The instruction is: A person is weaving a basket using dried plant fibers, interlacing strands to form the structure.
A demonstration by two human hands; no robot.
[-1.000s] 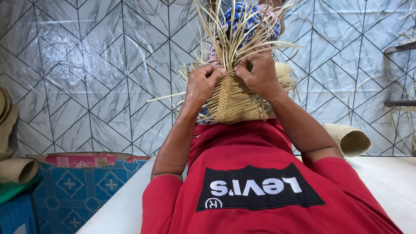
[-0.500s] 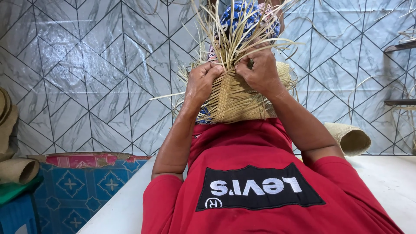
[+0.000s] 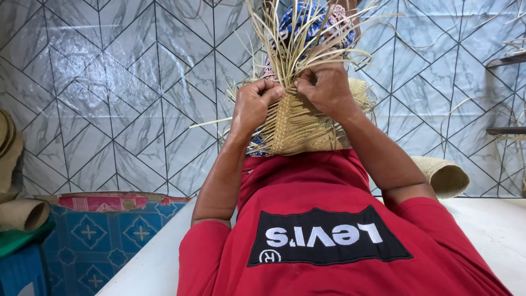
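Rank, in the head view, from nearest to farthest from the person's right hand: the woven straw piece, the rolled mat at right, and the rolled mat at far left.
Measured from the right hand:
1. Woven straw piece, gripped under the fingers.
2. Rolled mat at right, lower right, beside the arm.
3. Rolled mat at far left, at the frame's left edge.

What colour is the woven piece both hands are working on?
Pale straw-tan woven strip piece, clearest in the head view.

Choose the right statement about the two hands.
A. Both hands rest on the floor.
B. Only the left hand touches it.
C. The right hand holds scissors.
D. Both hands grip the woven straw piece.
D: the left hand and the right hand both pinch strands at the top of the woven straw piece.
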